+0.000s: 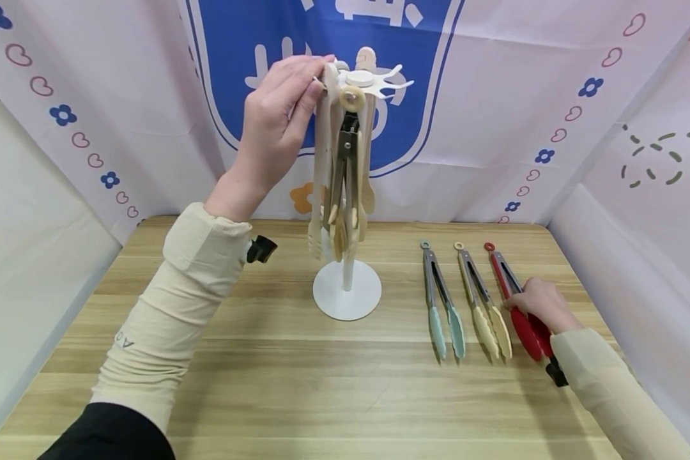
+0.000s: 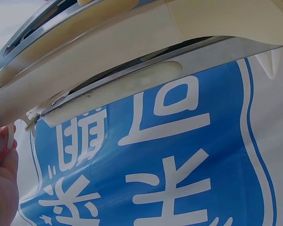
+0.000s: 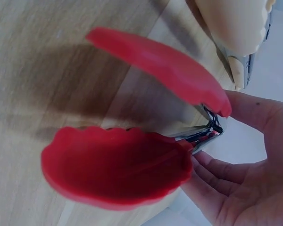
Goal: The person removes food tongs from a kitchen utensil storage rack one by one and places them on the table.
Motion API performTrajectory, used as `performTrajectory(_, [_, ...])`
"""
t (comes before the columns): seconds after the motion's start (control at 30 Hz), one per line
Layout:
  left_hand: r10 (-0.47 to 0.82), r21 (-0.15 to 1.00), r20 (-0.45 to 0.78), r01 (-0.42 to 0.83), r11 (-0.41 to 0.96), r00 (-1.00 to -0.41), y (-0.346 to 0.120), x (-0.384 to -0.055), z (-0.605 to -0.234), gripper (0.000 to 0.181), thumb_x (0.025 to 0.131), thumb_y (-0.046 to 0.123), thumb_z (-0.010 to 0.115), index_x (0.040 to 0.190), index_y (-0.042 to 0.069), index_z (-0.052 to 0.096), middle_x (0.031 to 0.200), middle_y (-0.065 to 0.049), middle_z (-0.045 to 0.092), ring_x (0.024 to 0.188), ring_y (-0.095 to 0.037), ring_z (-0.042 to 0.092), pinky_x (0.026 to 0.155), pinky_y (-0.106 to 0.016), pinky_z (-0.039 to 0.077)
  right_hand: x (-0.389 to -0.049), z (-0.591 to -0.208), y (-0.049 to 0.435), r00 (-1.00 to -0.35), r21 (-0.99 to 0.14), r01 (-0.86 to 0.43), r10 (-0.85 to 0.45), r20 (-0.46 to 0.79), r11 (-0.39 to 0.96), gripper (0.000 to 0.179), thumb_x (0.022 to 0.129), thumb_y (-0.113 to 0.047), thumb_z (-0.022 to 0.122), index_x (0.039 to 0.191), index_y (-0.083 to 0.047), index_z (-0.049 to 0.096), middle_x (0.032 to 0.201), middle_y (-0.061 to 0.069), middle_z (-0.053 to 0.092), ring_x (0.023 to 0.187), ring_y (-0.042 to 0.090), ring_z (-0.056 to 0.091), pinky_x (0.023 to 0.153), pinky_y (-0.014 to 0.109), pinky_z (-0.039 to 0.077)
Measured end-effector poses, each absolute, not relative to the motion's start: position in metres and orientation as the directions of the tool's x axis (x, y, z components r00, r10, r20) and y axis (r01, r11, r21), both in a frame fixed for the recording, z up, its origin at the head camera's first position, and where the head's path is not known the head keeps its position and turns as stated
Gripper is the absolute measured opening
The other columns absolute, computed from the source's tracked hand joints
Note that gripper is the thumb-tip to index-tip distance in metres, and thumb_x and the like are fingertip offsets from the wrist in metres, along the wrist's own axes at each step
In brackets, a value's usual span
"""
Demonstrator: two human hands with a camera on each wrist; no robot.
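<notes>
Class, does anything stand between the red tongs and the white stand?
Yes: on the table, the cream tongs and the mint tongs lie between the red tongs and the white stand.

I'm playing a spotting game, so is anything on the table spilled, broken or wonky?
Nothing stands out: no spill or damage shows. Pale green metal tongs, cream metal tongs and red metal tongs lie side by side, and the white round-based utensil stand is upright.

Red-and-silver tongs (image 1: pixel 526 333) lie spread at right, gripped by the right hand (image 1: pixel 545 304). Leftward, a white stand (image 1: pixel 333 299) hung with utensils (image 1: pixel 347 142) rises upright, the left hand (image 1: pixel 278 121) pinching its top.
</notes>
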State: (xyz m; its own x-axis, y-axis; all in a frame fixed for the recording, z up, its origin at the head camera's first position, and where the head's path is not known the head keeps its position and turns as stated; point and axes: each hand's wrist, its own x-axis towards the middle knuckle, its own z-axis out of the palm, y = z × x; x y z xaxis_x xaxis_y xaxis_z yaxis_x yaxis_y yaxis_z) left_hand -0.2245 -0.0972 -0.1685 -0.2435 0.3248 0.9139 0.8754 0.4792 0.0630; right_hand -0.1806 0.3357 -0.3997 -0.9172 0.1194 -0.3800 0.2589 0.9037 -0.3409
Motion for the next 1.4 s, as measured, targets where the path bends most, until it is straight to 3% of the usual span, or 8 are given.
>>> performTrajectory(0.57, [0.321,0.069,0.915,0.878,0.475,-0.245,-0.096,-0.224,-0.167,0.028,0.094,0.004,0.045,0.117,-0.008,0.057,0.116,-0.017,0.06,0.115,-0.022,0.05,0.102,-0.023,0.033,-0.186,-0.397,0.338,-0.92,-0.336,0.208,0.068,-0.385,0.918,0.035,0.077,-0.031,0.066,0.065,-0.002,0.049,0.06,0.007,0.049,0.053,0.018,0.049,0.046,0.029,0.044])
performTrajectory(0.87, [0.321,0.072,0.915,0.881,0.468,-0.245,-0.096,-0.225,-0.166,0.028,0.094,0.004,0.046,0.117,-0.008,0.057,0.116,-0.017,0.06,0.115,-0.022,0.049,0.102,-0.023,0.033,-0.198,-0.38,0.327,-0.964,-0.332,0.109,0.019,-0.263,0.937,0.033,0.084,-0.024,0.055,0.059,-0.005,0.043,0.055,0.003,0.039,0.051,0.017,0.039,0.046,0.027,0.034])
performTrajectory(1.03, [0.322,0.065,0.916,0.881,0.468,-0.239,-0.096,-0.226,-0.167,0.028,0.094,0.004,0.046,0.116,-0.008,0.057,0.115,-0.017,0.06,0.115,-0.023,0.05,0.102,-0.023,0.033,-0.203,-0.366,0.313,-0.986,-0.363,0.069,0.008,-0.169,0.929,0.034,0.086,-0.024,0.052,0.08,0.009,0.053,0.067,0.014,0.05,0.06,0.023,0.044,0.05,0.03,0.037])
performTrajectory(1.13, [0.324,0.059,0.917,0.883,0.465,-0.231,-0.095,-0.226,-0.167,0.027,0.094,0.004,0.046,0.116,-0.009,0.057,0.115,-0.018,0.06,0.114,-0.023,0.05,0.102,-0.024,0.033,-0.204,-0.356,0.303,-0.994,-0.396,0.047,0.003,-0.111,0.917,0.04,0.089,-0.025,0.049,0.098,0.013,0.054,0.085,0.024,0.057,0.072,0.03,0.052,0.059,0.038,0.044])
performTrajectory(1.3, [0.319,0.057,0.92,0.882,0.468,-0.228,-0.096,-0.226,-0.168,0.027,0.094,0.004,0.046,0.116,-0.009,0.057,0.114,-0.018,0.061,0.114,-0.024,0.051,0.102,-0.024,0.033,-0.205,-0.336,0.284,-0.999,-0.491,-0.041,-0.029,0.031,0.87,0.039,0.091,-0.023,0.048,0.107,0.013,0.055,0.099,0.029,0.059,0.084,0.035,0.056,0.071,0.047,0.047])
performTrajectory(1.4, [0.316,0.06,0.921,0.883,0.465,-0.229,-0.096,-0.226,-0.169,0.027,0.094,0.004,0.046,0.115,-0.009,0.057,0.114,-0.018,0.061,0.114,-0.024,0.051,0.102,-0.024,0.033,-0.206,-0.323,0.274,-0.99,-0.515,-0.109,-0.046,0.134,0.85,0.034,0.091,-0.02,0.05,0.105,0.011,0.058,0.096,0.027,0.061,0.082,0.034,0.057,0.07,0.046,0.047])
